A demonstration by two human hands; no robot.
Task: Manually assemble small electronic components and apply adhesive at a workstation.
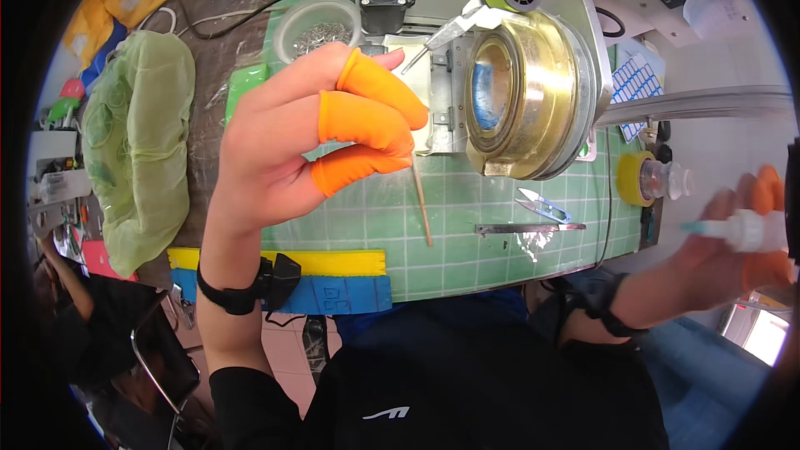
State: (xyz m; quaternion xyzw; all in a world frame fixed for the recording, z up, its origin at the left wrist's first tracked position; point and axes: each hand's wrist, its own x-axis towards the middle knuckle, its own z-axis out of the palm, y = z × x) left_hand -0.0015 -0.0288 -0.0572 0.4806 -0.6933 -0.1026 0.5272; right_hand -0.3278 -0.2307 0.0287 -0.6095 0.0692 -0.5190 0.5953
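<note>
My left hand (292,129) is raised above the green cutting mat (492,258), seen from its back. Orange finger cots cover three curled fingers; the thumb and palm side are hidden, and I see nothing in it. Just beyond its fingertips stands a brass-coloured round fixture (521,100) with a blue centre on a metal plate. At the far right, my right hand (742,242), also wearing orange cots, grips a small white dropper bottle (737,229) with a teal nozzle pointing left, off the table's right edge.
On the mat lie a thin wooden stick (422,208), small snips (542,204) and a flat metal strip (529,228). A yellow tape roll (632,177), a clear bottle (669,179), a bowl of metal parts (317,29) and a green plastic cover (137,142) stand around. Another person sits lower left.
</note>
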